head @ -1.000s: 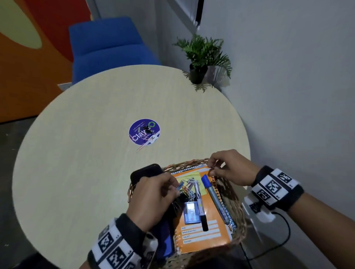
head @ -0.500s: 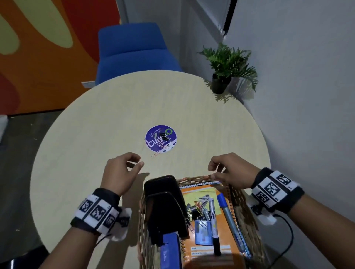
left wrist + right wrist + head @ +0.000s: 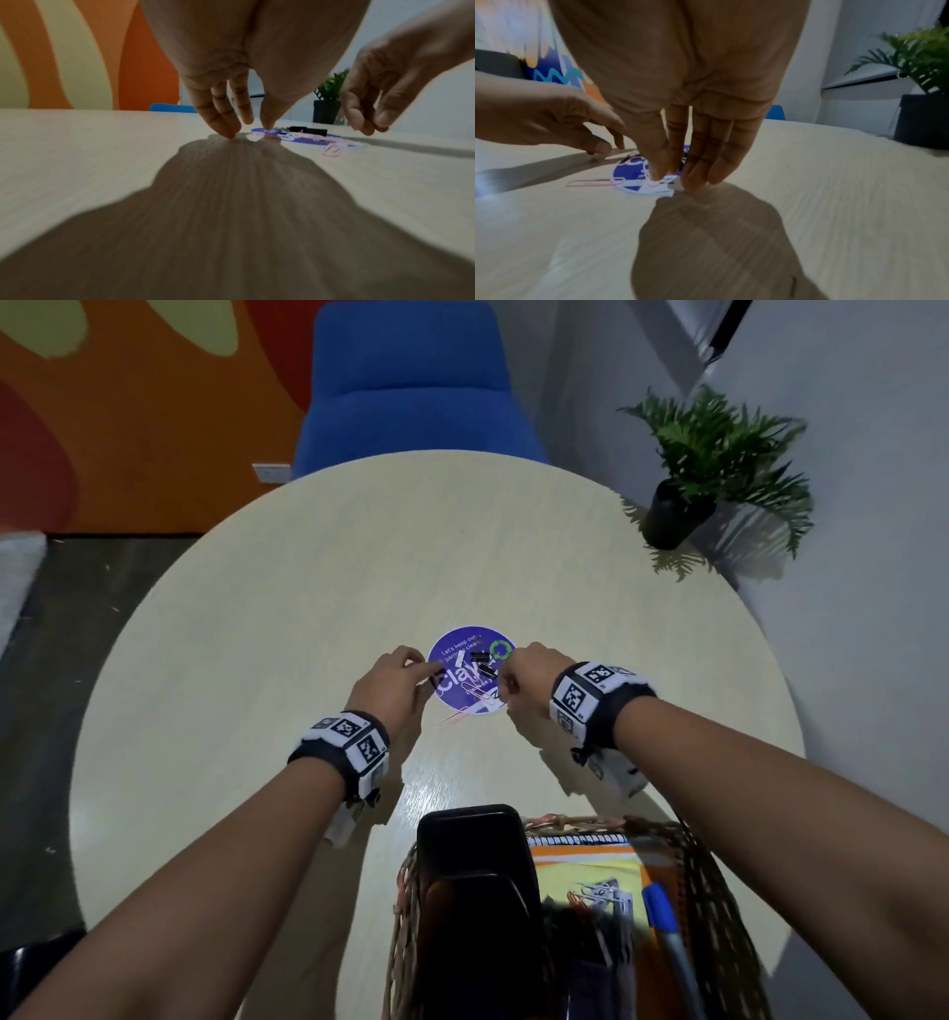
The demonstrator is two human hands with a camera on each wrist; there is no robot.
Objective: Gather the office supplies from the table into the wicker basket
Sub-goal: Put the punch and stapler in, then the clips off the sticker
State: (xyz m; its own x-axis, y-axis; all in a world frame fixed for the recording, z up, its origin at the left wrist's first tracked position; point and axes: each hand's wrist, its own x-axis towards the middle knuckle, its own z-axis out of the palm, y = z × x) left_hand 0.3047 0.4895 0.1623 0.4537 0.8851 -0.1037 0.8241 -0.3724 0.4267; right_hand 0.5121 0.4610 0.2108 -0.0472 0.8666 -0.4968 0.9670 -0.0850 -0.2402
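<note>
Small black binder clips (image 3: pixel 480 660) and pink paper clips (image 3: pixel 454 717) lie on a round purple sticker (image 3: pixel 462 690) in the middle of the table. My left hand (image 3: pixel 429 667) points its straight fingers down at the sticker's left edge, fingertips (image 3: pixel 231 133) touching the table. At the sticker's right edge my right hand (image 3: pixel 500 680) reaches down with fingers together, tips on the table beside a paper clip (image 3: pixel 593 182). Neither hand visibly holds anything. The wicker basket (image 3: pixel 580 827) stands near me, holding a black box (image 3: pixel 472 891), an orange notebook (image 3: pixel 585 857) and a blue marker (image 3: pixel 660 911).
The round pale table (image 3: pixel 257 660) ends just left of and behind the basket. A potted plant (image 3: pixel 678 510) stands at its far right edge against the grey wall. A blue chair (image 3: pixel 411 387) sits beyond the far edge.
Both hands left the basket and reached forward to the purple sticker. The left hand went first; the right hand let go of the basket rim and followed.
</note>
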